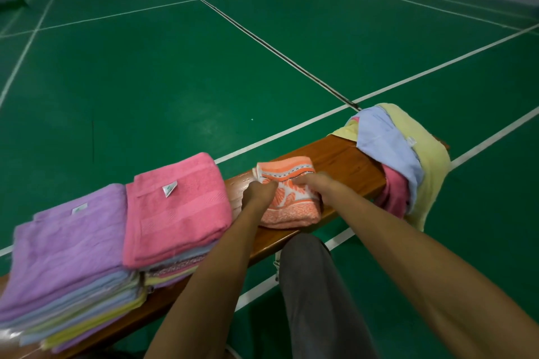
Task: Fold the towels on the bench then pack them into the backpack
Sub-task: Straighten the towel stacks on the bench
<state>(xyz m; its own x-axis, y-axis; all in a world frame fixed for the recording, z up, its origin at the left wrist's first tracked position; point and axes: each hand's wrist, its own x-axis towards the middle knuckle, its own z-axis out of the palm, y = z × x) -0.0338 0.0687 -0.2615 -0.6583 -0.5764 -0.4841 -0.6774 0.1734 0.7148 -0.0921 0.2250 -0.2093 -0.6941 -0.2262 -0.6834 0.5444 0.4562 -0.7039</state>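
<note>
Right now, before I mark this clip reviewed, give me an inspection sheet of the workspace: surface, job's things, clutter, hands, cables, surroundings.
Surface: wooden bench, bare between the towels.
Job's things: orange patterned towel folded small at the bench middle; pink towel tops one folded stack, purple towel tops the stack beside it; unfolded heap of yellow, blue and pink towels draped over the far end. Backpack: not in view.
Clutter: nothing seen.
Hands: left hand and right hand both on the orange patterned towel, fingers curled at its top.
Cables: nothing seen.
Surroundings: green court floor with white lines; the person's grey trouser leg below the bench.
</note>
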